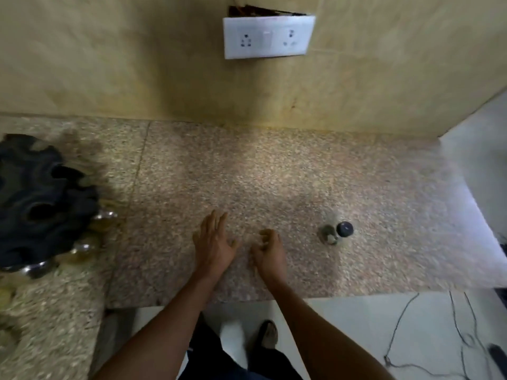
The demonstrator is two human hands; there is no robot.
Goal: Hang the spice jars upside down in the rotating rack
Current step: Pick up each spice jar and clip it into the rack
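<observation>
left hand fingers spread, empty | right hand loosely curled, empty | jars right on counter | rack far left | advice: grip jar body, invert, slot lid into rack

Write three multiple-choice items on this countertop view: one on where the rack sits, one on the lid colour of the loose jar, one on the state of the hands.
1. The rotating rack stands:
A. at the left edge
B. under the socket
C. on the floor

2. The spice jar on the counter has a lid that is:
A. red
B. black
C. white

3. The left hand and right hand are:
A. both holding jars
B. gripping the rack
C. both empty

Key: 1 A, the rack fills the left edge; 2 B, a dark round cap shows; 3 C, neither hand holds anything.
</observation>
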